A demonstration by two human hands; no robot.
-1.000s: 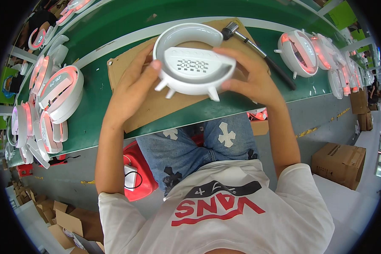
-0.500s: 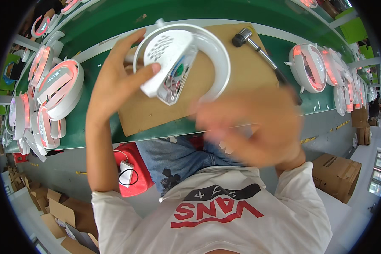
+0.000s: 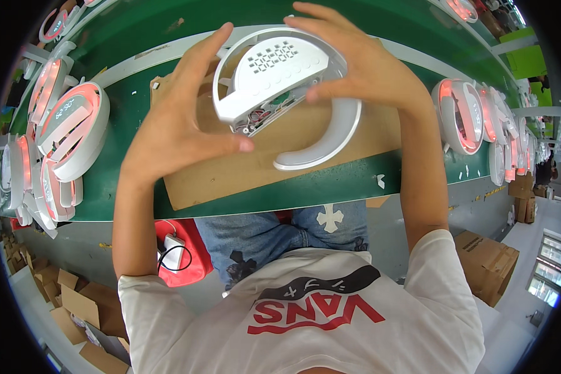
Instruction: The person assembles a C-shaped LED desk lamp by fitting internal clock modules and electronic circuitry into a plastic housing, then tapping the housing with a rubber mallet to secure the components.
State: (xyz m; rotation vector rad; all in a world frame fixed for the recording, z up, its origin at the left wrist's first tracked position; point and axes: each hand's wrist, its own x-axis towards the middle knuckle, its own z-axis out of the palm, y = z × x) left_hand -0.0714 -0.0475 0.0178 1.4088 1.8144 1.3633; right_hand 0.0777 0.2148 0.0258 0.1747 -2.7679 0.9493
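Observation:
I hold a white round lamp-like device (image 3: pixel 280 81) above a brown cardboard sheet (image 3: pixel 243 168) on the green table (image 3: pixel 137 37). It is a white ring around a flat panel with small holes, and wiring shows under the panel's lower edge. My left hand (image 3: pixel 181 118) grips its left side, thumb stretched under it. On the upper right side lies my right hand (image 3: pixel 355 62), fingers curled over the rim.
Several similar white devices glowing red stand in a row at the left (image 3: pixel 62 131) and at the right (image 3: pixel 464 115). A red stool (image 3: pixel 181 255) with a small white box is under the table. Cardboard boxes (image 3: pixel 486 262) lie on the floor.
My right hand came back up from near my chest and took hold of the device's right side. The device turned so that its perforated panel faces me.

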